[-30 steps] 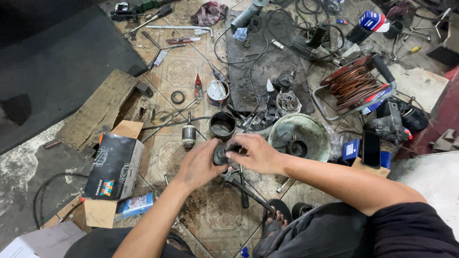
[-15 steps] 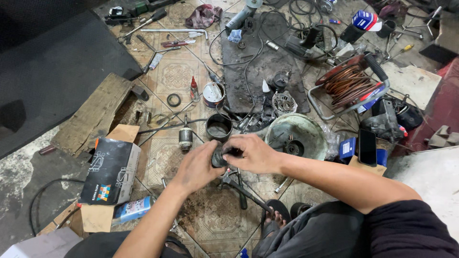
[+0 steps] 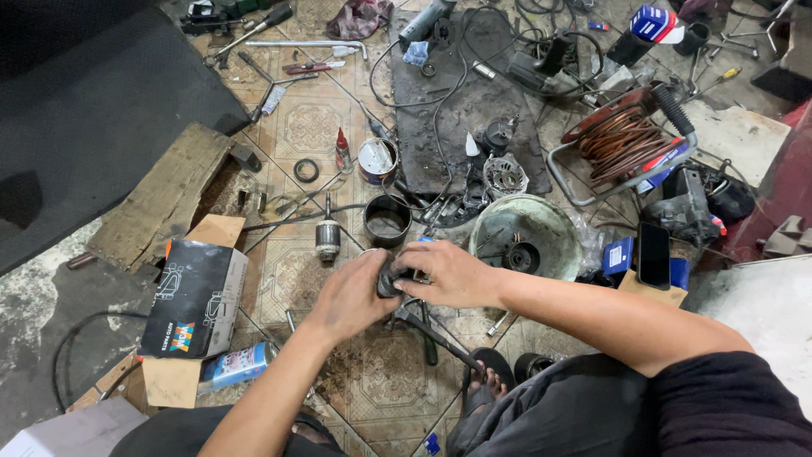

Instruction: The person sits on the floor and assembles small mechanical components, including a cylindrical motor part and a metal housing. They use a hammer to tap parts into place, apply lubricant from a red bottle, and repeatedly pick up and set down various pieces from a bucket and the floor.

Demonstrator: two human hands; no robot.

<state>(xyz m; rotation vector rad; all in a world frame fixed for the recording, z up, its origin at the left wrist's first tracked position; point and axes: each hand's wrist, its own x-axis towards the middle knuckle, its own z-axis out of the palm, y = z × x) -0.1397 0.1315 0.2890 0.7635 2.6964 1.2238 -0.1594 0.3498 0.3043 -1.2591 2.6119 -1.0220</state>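
Note:
My left hand [image 3: 351, 296] and my right hand [image 3: 444, 272] meet over the tiled floor, both gripping a small dark metal part [image 3: 391, 278] between them. Most of the part is hidden by my fingers. Just beyond my hands stand a black cylindrical housing [image 3: 386, 220] and a motor armature [image 3: 327, 237]. A dark hand tool [image 3: 431, 330] lies on the floor under my hands, running toward my bare foot [image 3: 482, 377].
A pale green basin [image 3: 554, 228] with parts sits right of my hands. A black cardboard box [image 3: 196, 296] and a spray can [image 3: 238, 366] lie to the left. A coil of copper wire [image 3: 622, 140], a dark mat [image 3: 469, 110], a phone [image 3: 653, 254] and scattered tools surround the spot.
My hands stay closed together on the dark part with only slight shifts of the fingers. The view has moved a little.

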